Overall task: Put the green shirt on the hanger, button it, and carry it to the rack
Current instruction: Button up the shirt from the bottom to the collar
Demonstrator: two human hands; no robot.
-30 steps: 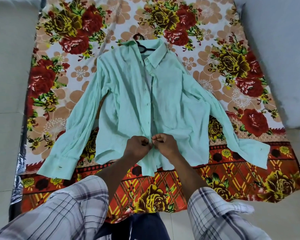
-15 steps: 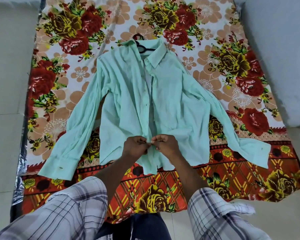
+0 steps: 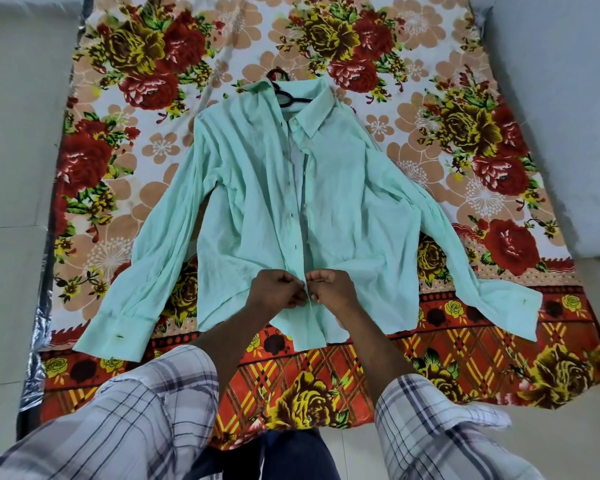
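Note:
The mint-green shirt (image 3: 354, 216) lies flat, front up, on a floral sheet, both sleeves spread out to the sides. A black hanger (image 3: 286, 95) sits inside its collar, the hook poking out past the neck. My left hand (image 3: 278, 289) and my right hand (image 3: 329, 289) meet at the front placket near the hem, each pinching one edge of the shirt at a button. Higher up the placket the two front edges lie slightly apart, several buttons showing along the left one.
The floral sheet (image 3: 465, 133) covers a mattress on the floor, with a silvery edge (image 3: 37, 341) on its left. Pale floor tiles (image 3: 11, 168) lie left and a grey surface (image 3: 551, 98) right. My plaid sleeves fill the bottom of the view.
Both hands stay pinched together at the lower placket, shifting very slightly up the shirt. The shirt and hanger have not moved.

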